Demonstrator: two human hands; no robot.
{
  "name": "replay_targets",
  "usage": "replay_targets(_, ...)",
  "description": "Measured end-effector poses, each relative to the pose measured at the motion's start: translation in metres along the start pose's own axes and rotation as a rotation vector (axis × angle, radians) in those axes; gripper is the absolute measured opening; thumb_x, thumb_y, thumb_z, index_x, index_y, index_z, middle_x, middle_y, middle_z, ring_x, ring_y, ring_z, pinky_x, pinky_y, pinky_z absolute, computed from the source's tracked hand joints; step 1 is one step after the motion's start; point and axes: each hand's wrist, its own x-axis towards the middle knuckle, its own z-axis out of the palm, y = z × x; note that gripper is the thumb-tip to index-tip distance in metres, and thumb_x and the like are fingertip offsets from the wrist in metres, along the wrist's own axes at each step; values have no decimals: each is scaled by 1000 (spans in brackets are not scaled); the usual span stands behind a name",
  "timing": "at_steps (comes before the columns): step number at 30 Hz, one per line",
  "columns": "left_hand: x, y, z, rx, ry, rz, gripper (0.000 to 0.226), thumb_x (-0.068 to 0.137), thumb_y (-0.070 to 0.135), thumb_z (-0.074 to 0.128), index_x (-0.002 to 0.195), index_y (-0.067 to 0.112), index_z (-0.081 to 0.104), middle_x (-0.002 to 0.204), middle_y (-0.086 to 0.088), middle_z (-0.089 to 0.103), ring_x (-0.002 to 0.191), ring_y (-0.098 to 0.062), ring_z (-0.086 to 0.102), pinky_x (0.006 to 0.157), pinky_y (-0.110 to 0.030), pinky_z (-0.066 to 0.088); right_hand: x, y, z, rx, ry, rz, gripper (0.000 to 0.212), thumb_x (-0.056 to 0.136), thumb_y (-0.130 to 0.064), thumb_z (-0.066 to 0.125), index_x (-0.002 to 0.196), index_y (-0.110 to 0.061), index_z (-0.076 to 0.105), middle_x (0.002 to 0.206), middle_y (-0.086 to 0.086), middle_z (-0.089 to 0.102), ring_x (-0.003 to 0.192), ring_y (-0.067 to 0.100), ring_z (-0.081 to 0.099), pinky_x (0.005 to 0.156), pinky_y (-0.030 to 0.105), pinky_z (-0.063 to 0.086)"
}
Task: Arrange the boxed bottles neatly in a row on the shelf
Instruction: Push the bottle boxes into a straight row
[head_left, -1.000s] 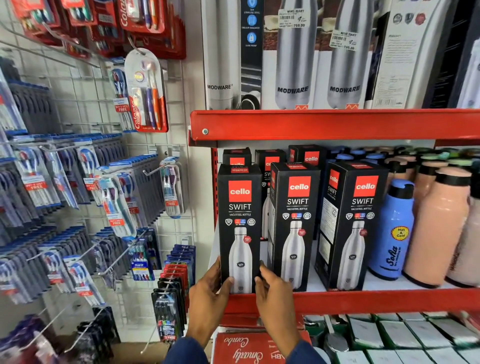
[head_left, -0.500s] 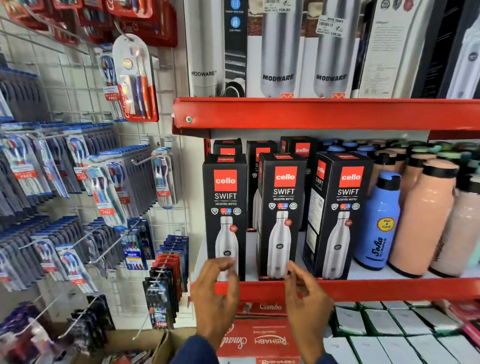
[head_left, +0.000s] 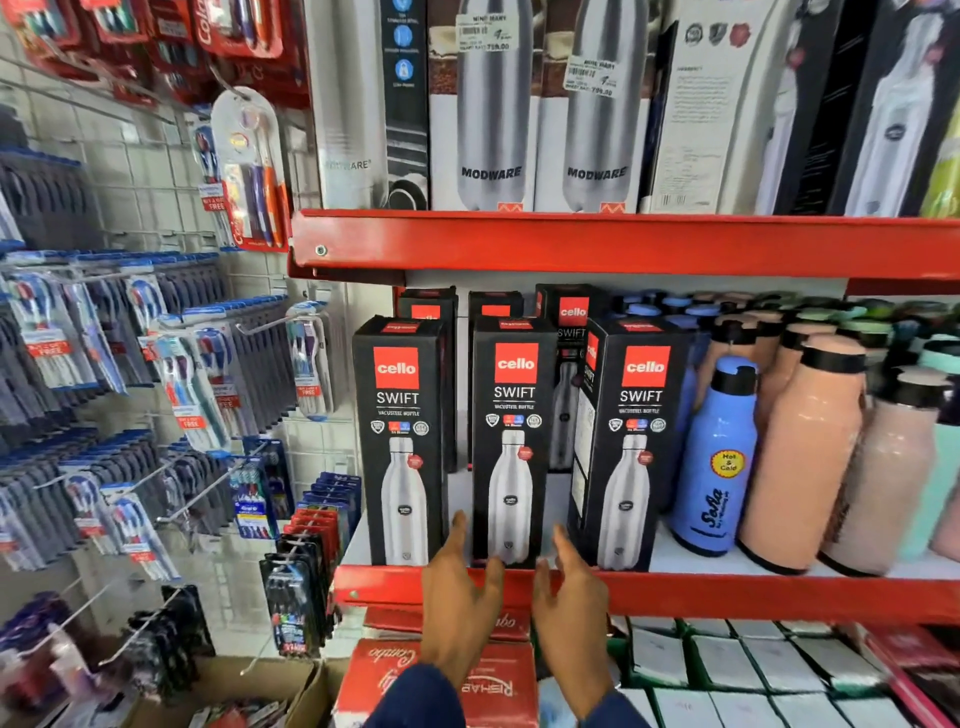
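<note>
Three black Cello Swift boxed bottles stand upright along the front of the red shelf (head_left: 727, 597): the left box (head_left: 400, 441), the middle box (head_left: 511, 441) and the right box (head_left: 631, 441), which is turned slightly. More of the same boxes (head_left: 571, 317) stand behind them. My left hand (head_left: 457, 592) and my right hand (head_left: 569, 597) are open, fingers apart, on either side of the middle box's base. The fingertips reach its lower corners; I cannot tell whether they touch it.
Blue (head_left: 719, 462) and peach (head_left: 810, 457) loose bottles crowd the shelf right of the boxes. Modware bottle boxes (head_left: 493, 104) fill the shelf above. Toothbrush packs (head_left: 197, 384) hang on a wire grid at left. Red and white boxes (head_left: 447, 680) lie below the shelf.
Both hands let go of the left box, drew back, then moved right to flank the middle box. The view has shifted closer and to the right.
</note>
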Motion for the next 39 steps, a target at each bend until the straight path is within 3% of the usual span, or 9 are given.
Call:
replay_targets(5,4,10,3,22,11,-11,56,97,14,61,150,5,43,129,-17,71,95,-16,69,84,-8,38,10,-6,-7,6,-99,-9,52,94,-11,55,143,-14,40,113,12,71,81,15,70,62,-7,38)
replay_targets(9,6,3,6,5,39,-32,54,97,15,61,149,9,47,136,-7,68,114,-7,63,93,-13,42,11,-11,-12,10,-129,-14,51,95,-10,54,143,-13,40,103,13,74,93,24,70,81,17,50)
replay_targets(13,5,-1,5,-10,48,-55,54,97,15,61,148,9,48,107,10,63,81,10,59,81,-12,44,8,-11,-13,0,-140,-31,51,94,-10,54,142,-13,40,105,13,73,94,24,69,83,27,53)
replay_targets(15,3,0,4,-3,62,-57,53,97,16,61,148,8,48,115,8,67,88,8,60,81,-9,45,7,-11,-12,4,-138,-38,50,93,-9,55,142,-13,42,103,13,74,93,23,70,82,28,54)
replay_targets(19,1,-2,4,-17,73,-70,53,98,19,61,147,7,48,135,-12,68,121,-21,66,96,-19,46,4,-9,-12,11,-145,-31,50,92,-8,56,140,-14,44,101,10,75,88,21,70,79,21,53)
replay_targets(23,1,-3,5,-14,69,-62,52,98,18,62,147,6,48,135,-11,68,119,-18,66,96,-19,47,3,-7,-11,17,-140,-17,50,92,-8,57,140,-15,44,99,9,75,84,20,71,64,3,47)
replay_targets(30,-1,-3,6,-26,90,-77,52,97,22,64,145,7,51,136,-11,67,121,-21,67,104,-29,53,0,-6,-13,24,-138,2,52,92,-14,59,141,-17,42,101,11,74,92,22,70,67,13,54)
replay_targets(34,-3,-1,5,-58,109,-89,51,96,22,65,144,8,53,135,-9,68,120,-20,68,101,-24,51,0,-5,-14,38,-141,2,52,92,-12,59,141,-15,42,105,11,73,65,11,69,51,6,48)
replay_targets(39,-8,5,3,-111,251,-44,47,92,12,69,137,8,61,107,14,72,93,-5,71,90,-22,56,-3,3,-18,170,-81,-12,47,89,-9,62,134,-18,53,117,0,71,101,5,68,80,3,47)
